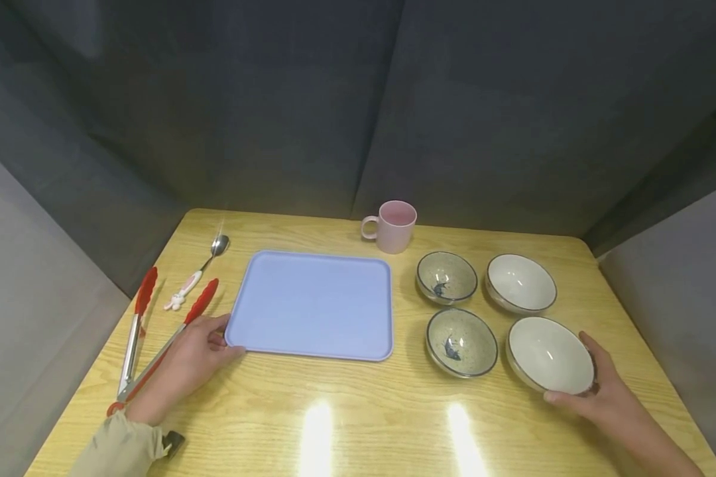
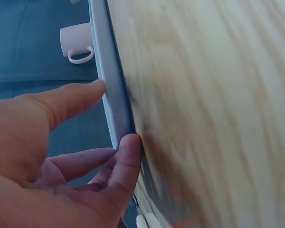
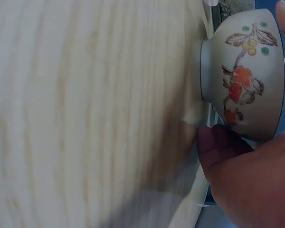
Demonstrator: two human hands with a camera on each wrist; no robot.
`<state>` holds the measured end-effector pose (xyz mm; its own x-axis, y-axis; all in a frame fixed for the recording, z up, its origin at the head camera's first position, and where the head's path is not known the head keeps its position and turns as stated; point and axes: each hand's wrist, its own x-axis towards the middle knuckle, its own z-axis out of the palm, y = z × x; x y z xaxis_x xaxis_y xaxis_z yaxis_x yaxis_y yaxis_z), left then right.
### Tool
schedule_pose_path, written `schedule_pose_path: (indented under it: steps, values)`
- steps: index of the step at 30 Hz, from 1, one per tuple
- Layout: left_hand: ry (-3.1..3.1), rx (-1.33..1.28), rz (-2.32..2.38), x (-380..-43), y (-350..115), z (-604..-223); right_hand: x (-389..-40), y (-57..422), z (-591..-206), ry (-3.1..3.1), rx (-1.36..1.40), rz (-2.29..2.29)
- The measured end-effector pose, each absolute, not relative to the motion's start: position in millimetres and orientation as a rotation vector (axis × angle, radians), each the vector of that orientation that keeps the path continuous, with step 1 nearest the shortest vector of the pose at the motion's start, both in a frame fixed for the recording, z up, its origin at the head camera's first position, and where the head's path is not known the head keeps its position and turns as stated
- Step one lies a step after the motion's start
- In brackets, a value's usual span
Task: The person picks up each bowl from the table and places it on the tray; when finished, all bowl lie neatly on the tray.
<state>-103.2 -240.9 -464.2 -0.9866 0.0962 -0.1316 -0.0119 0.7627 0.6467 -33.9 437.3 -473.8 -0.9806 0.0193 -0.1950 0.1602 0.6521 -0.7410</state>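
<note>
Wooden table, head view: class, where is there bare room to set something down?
Widest: in front of the blue tray, between the left hand and right hand. Narrower: between the tray and the speckled bowls. Crowded: at left, around tongs and spoon; at right, where those bowls and white bowls cluster.

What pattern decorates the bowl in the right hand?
The bowl has orange, yellow and green motifs with brown leaves, clearest in the right wrist view.

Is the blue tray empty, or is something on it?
Empty: the head view shows the tray bare all over, with the left hand at its near-left corner.
</note>
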Motion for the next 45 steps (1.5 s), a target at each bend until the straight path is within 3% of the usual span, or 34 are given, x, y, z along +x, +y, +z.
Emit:
schedule_pose_path:
  steps: [45]
  values:
    - [2.705,0.015,1.186,-104,-243,-471,-28,424,-477,2.8,0.292,-1.187]
